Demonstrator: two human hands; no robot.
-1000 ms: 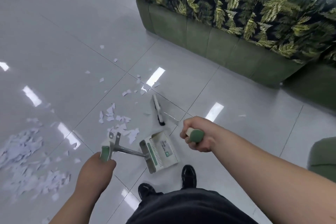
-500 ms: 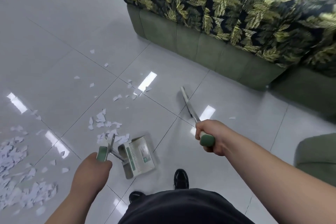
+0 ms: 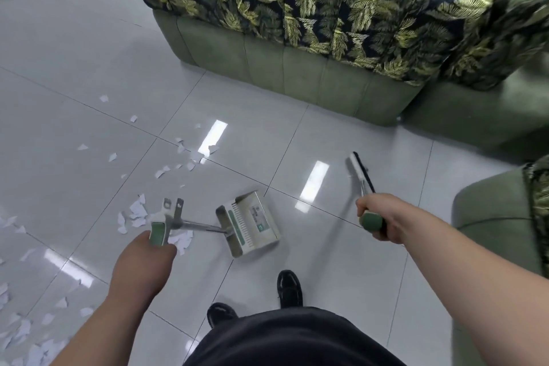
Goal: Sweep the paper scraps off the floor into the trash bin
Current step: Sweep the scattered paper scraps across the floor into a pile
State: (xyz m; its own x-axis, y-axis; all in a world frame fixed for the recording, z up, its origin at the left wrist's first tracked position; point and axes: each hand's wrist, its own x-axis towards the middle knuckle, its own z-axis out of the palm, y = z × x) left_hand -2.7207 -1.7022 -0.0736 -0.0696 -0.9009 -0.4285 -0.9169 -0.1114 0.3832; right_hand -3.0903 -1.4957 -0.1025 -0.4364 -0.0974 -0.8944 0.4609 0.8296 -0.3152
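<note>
Room: glossy pale grey tiled floor point(image 3: 74, 53), bounded by a green sofa point(image 3: 297, 68) under a dark leaf-print cover.

Item: torn white paper scraps point(image 3: 138, 212), scattered ahead and to my left. There is a thicker drift at the far left edge, and some lie just beside the dustpan's handle.

Item: white long-handled dustpan with a green strip point(image 3: 252, 226), on the tile ahead of my black shoes point(image 3: 289, 288). My left hand point(image 3: 142, 261) is closed round its green grip.

Item: slim broom with a green-capped handle point(image 3: 361, 178), head pointing down at the right, well apart from the scraps. My right hand point(image 3: 383, 220) is curled tight round its top.
</note>
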